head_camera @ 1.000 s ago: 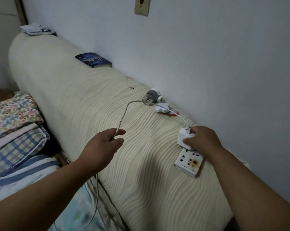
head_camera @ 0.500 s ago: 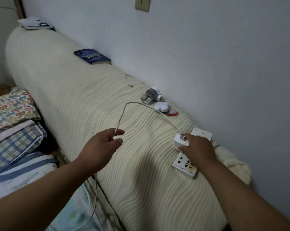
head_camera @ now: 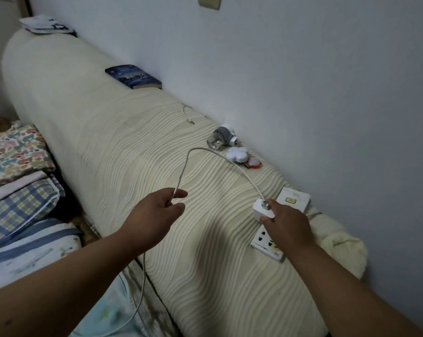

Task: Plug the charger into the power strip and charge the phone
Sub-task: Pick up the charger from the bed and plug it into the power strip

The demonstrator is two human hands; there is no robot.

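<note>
A white power strip (head_camera: 264,244) lies on the cream headboard top at the right. The white charger block (head_camera: 259,210) sits on the strip's far end, and my right hand (head_camera: 287,224) grips it from the near side. A white cable (head_camera: 232,164) runs from the charger in an arc to my left hand (head_camera: 154,215), which pinches it between thumb and fingers. Below that hand the cable hangs down toward the bed. No phone is in view.
The headboard (head_camera: 123,152) runs along the wall. On it lie a blue book (head_camera: 132,77), a grey-and-white plug-in device (head_camera: 221,137), a white flower-shaped object (head_camera: 237,154), a small red item (head_camera: 253,163) and a white box (head_camera: 294,199). Folded bedding (head_camera: 15,186) is at the left.
The charger in my right hand has gone down onto the far end of the strip. The view has shifted, bringing the white box into sight. My left hand keeps its hold on the cable.
</note>
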